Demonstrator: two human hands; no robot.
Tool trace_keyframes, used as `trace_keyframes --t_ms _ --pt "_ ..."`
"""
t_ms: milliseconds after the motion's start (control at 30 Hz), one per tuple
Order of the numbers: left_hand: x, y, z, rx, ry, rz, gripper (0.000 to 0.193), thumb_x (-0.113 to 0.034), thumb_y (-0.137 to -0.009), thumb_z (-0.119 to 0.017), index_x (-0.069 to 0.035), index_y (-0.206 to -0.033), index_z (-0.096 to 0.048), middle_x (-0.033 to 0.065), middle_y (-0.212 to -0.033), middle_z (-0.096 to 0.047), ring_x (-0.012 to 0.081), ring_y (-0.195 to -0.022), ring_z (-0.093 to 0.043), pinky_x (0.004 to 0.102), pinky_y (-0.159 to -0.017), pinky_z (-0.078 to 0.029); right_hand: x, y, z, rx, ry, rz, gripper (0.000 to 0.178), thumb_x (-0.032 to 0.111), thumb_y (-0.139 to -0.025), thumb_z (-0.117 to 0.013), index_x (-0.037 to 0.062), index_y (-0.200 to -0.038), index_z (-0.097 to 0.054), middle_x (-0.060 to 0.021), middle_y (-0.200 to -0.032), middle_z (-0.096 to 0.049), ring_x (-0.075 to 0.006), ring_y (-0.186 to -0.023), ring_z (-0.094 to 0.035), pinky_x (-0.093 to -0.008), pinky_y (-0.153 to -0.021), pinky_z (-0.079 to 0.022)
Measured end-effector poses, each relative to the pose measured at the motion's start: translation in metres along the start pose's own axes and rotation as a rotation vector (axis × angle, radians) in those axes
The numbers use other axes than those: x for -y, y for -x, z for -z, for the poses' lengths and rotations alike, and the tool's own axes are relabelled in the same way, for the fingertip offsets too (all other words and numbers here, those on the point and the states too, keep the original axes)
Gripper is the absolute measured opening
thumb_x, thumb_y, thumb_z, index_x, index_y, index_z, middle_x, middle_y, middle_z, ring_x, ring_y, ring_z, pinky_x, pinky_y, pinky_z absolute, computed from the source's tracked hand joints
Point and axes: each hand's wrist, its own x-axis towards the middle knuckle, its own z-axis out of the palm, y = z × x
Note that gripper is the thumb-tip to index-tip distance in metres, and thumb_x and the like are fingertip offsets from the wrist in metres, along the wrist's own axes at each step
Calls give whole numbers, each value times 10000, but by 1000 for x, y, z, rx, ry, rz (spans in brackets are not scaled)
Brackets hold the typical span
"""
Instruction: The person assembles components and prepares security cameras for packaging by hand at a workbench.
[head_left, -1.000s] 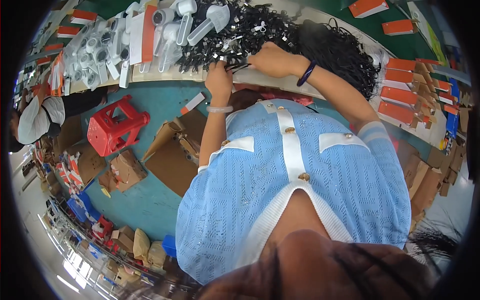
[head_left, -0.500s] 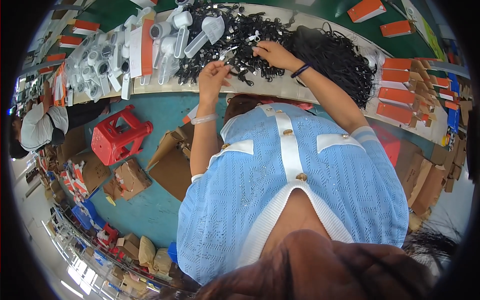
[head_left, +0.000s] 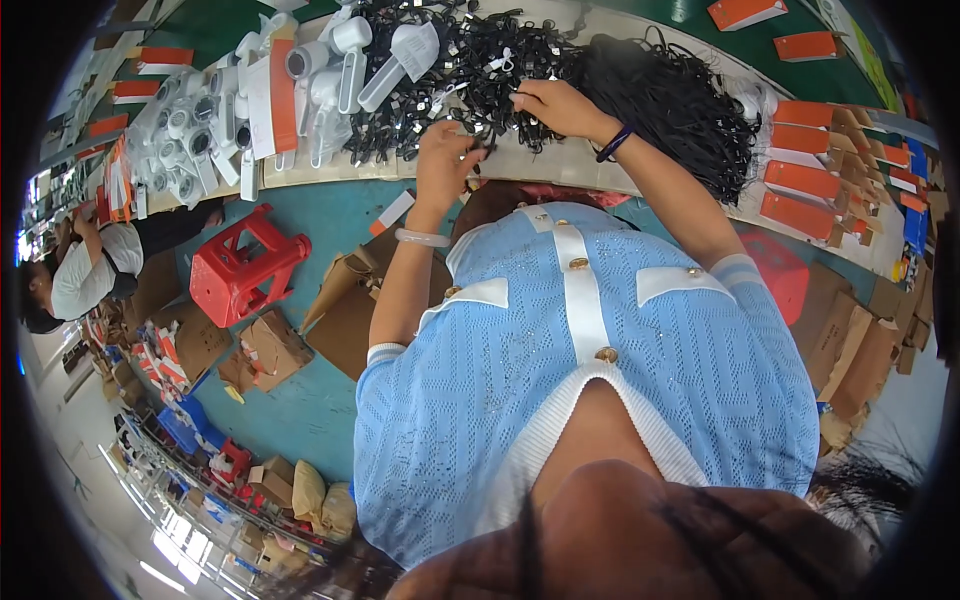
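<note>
Over the front edge of the cable pile, my left hand [head_left: 445, 165] is curled, with a black cable [head_left: 476, 156] at its fingertips. My right hand [head_left: 558, 107] reaches into the heap of short black cables [head_left: 515, 55] from the right. Its thumb and forefinger are pinched together on a black cable whose outline blends into the heap. One white cable [head_left: 447, 97] lies among the black ones between my hands. To the left, white handheld devices with round heads [head_left: 352, 65] are piled up, several in clear bags.
Black straps [head_left: 665, 115] form a mound right of the cables. Orange and white boxes [head_left: 800, 185] line the table's right end; another box [head_left: 272, 100] stands among the devices. On the floor are a red stool [head_left: 240, 265] and open cartons [head_left: 345, 300]. A person [head_left: 95, 255] is at far left.
My left hand has moved slightly right and down, its fingers turning toward the table's front edge. My right hand has shifted a little right and stays at the cable heap.
</note>
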Motion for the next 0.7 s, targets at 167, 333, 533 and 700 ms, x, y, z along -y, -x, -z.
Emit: trace_keyframes --t_ms 167,333,533,700 --pt "-32 -40 21 62 1025 449 97 -83 -841 -635 -17 -907 -607 60 -828 -648 136 -696 -606 247 -631 -476 -8 -2 -1 -280 33 -72 317 300 -917 -462 21 -829 -583 -143 -755 -630 -343 -698 -614 -422 -632 -477" --pt "-45 -74 22 -93 -8 47 61 -83 -792 -632 -40 -802 -590 144 -755 -615 284 -668 -612 346 -580 -467 64 30 -5 413 384 303 163 169 -830 -488 15 -873 -523 -193 -688 -606 -380 -691 -620 -438 -617 -495" --pt "-94 -83 39 106 1380 220 86 37 -796 -576 -32 -832 -541 78 -755 -628 135 -620 -591 226 -563 -492 72 27 30 -156 417 69 98 148 -814 -492 59 -845 -521 -160 -713 -595 -366 -695 -605 -450 -580 -468" --pt "-89 -101 39 542 -175 -93 49 40 -741 -573 11 -777 -590 68 -721 -626 193 -700 -635 324 -592 -484 78 36 53 -6 43 249 135 195 -891 -466 71 -874 -517 -158 -700 -567 -392 -655 -563 -443 -587 -443"
